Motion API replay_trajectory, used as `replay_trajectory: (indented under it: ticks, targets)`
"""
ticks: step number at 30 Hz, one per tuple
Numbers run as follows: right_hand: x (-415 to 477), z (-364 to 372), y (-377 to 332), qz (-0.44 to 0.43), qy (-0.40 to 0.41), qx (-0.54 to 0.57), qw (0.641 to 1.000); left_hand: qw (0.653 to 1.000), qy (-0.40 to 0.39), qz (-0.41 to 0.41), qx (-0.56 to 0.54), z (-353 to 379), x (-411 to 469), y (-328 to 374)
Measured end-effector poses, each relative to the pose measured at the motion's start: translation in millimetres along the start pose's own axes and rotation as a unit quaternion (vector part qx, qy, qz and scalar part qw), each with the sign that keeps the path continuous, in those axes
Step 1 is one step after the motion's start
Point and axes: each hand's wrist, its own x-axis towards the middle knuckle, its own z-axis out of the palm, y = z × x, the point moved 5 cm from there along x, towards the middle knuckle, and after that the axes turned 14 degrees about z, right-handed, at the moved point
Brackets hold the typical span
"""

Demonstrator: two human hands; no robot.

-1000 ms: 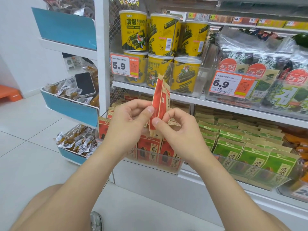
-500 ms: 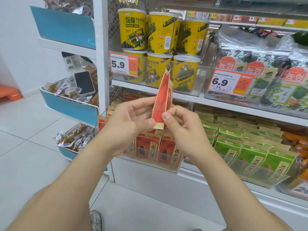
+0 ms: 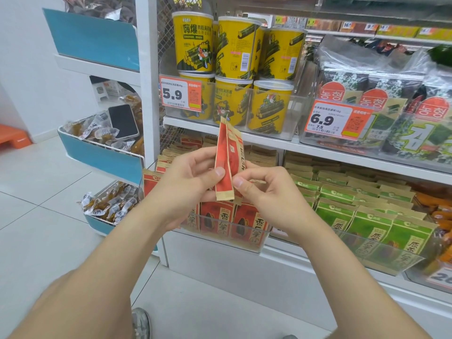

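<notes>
While the left hand (image 3: 186, 182) pinches the lower part of the red sunflower-seed packets (image 3: 223, 165) between thumb and curled fingers, they stand upright and edge-on in the air. They are just above the clear tray (image 3: 220, 241) at the left end of the lower shelf (image 3: 293, 272), by its front edge. They look like two packets pressed face to face, though I cannot be sure. The right hand (image 3: 266, 194) pinches the same lower part from the other side, thumb tip on the front. To do this step well, square the bottom edges with both thumbs and keep the pair flat and upright. Then lower it in line with the row of red packets (image 3: 217, 221) standing in the tray, well clear of the green packets (image 3: 367, 223) to the right.
</notes>
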Motion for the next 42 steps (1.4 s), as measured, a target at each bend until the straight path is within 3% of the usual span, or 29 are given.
replay_trajectory:
  ticks: [9, 13, 17, 24, 27, 31, 34, 38, 42]
  targets:
    - [-6.7, 6.0, -5.7, 0.041, 0.043, 0.059, 0.996, 0.999, -0.020, -0.016, 0.043, 1.4, -2.2, 0.6]
    - [-11.6, 2.3, -10.9, 0.053, 0.160, -0.061, 0.984, 0.999, -0.005, -0.043, 0.004, 5.8, -3.9, 1.3]
    - [-19.9, 5.1, -22.0, 0.030, 0.228, -0.123, 0.965, 0.997, -0.004, -0.028, 0.071, 7.7, -4.0, -1.5]
    - [-18.7, -2.8, -22.3, 0.070, 0.132, 0.040, 0.988, 0.997, 0.036, -0.072, 0.003, 6.8, -0.4, -1.8]
    - [-18.4, -4.7, -24.4, 0.079, 0.129, 0.112, 0.982, 0.995, 0.066, -0.068, 0.035, 5.7, 0.0, -1.4]
    - [-18.1, -4.5, -26.4, 0.035, 0.167, 0.008, 0.985, 0.982, 0.104, 0.009, 0.155, 0.9, -0.7, 5.6]
    - [-21.6, 1.3, -31.0, -0.024, 0.173, -0.063, 0.983, 0.968, 0.089, 0.050, 0.228, -1.8, -1.3, 7.0]
    - [-19.8, 4.8, -28.1, -0.038, 0.142, -0.089, 0.985, 0.957, 0.067, 0.061, 0.277, -5.1, -1.9, 8.2]
    - [-18.0, 0.4, -27.1, -0.047, 0.161, -0.071, 0.983, 0.946, 0.032, 0.084, 0.311, -3.4, -3.3, 10.1]
